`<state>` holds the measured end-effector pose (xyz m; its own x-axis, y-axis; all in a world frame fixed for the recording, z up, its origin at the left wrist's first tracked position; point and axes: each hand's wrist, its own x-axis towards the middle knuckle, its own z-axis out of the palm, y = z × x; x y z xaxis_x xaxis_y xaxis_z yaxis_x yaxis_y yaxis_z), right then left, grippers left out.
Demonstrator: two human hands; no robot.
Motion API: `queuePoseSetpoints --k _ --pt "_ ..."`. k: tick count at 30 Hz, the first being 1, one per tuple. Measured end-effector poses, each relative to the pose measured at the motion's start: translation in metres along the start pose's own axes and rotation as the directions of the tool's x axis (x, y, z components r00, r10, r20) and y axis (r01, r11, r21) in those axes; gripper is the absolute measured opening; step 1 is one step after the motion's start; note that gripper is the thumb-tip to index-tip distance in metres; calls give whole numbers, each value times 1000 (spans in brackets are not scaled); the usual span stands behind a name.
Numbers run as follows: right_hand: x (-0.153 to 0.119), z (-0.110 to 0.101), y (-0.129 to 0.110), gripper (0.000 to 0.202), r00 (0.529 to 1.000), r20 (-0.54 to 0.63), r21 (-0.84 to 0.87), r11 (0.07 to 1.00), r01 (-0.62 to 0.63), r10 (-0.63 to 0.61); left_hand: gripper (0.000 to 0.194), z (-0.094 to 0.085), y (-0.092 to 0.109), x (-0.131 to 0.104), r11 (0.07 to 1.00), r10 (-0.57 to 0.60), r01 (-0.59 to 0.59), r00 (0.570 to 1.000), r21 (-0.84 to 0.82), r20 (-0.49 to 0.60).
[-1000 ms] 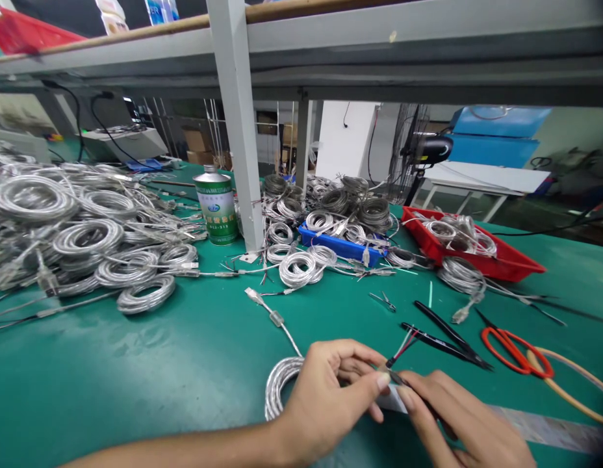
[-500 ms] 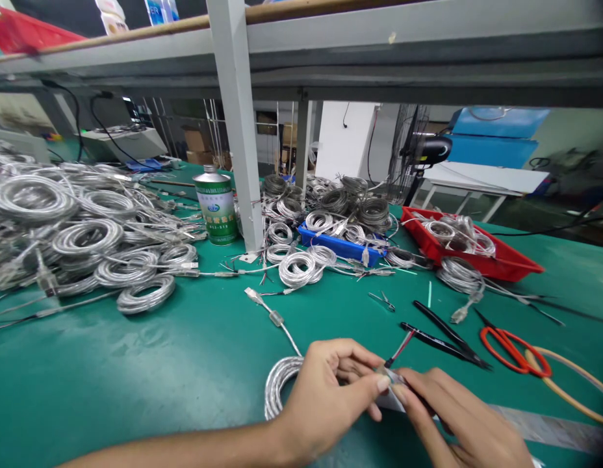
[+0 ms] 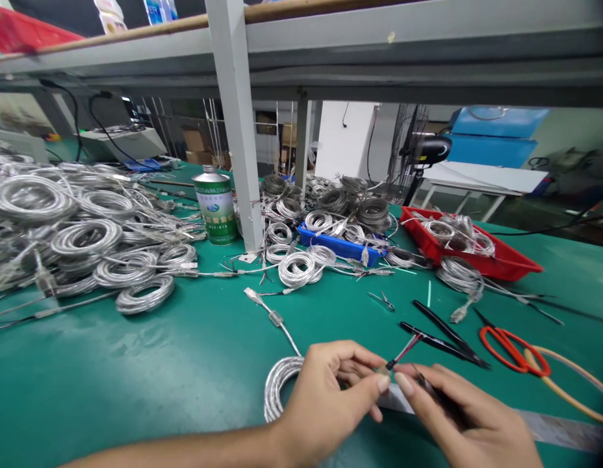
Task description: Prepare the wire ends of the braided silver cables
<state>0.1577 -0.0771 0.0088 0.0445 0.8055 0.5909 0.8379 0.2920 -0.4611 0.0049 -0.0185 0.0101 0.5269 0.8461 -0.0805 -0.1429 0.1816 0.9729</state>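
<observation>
My left hand pinches the end of a clear-jacketed USB cable between thumb and fingertips. Thin red, white and dark wires stick out past its fingertips, up and to the right. The cable's coil lies left of this hand, partly hidden by it, with the USB plug on the table beyond. My right hand is closed around a slim dark tool, whose kind I cannot make out. Its thumb and finger are just right of the wires. A flat metal strip runs beneath the right hand.
Black tweezers, orange-handled scissors and small snips lie beyond my hands. Coiled cables are heaped on the left, near a green can and a grey post. Blue and red trays hold more coils.
My right hand has drawn slightly right, away from my left fingertips, uncovering the wire end and more of the dark tool. The left hand has stayed in place.
</observation>
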Motion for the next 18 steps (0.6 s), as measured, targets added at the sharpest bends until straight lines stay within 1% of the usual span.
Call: queuePoseSetpoints --k 3,6,11,14,18 --pt "0 0 0 16 999 33 8 1000 18 -18 17 2 1 -2 1000 6 -6 1000 15 -17" --pt "0 0 1 15 998 38 2 999 45 -45 15 3 1 -2 1000 16 -16 1000 16 -23" --pt "-1 -1 2 13 983 54 -13 984 177 -176 14 2 -2 0 1000 17 -17 1000 7 4" --pt "0 -4 2 13 969 98 -49 971 234 -228 13 2 -3 1 999 23 -21 999 -30 45" --pt "2 -7 2 14 946 149 -88 950 301 -286 12 2 -1 1 999 6 -4 998 -48 57"
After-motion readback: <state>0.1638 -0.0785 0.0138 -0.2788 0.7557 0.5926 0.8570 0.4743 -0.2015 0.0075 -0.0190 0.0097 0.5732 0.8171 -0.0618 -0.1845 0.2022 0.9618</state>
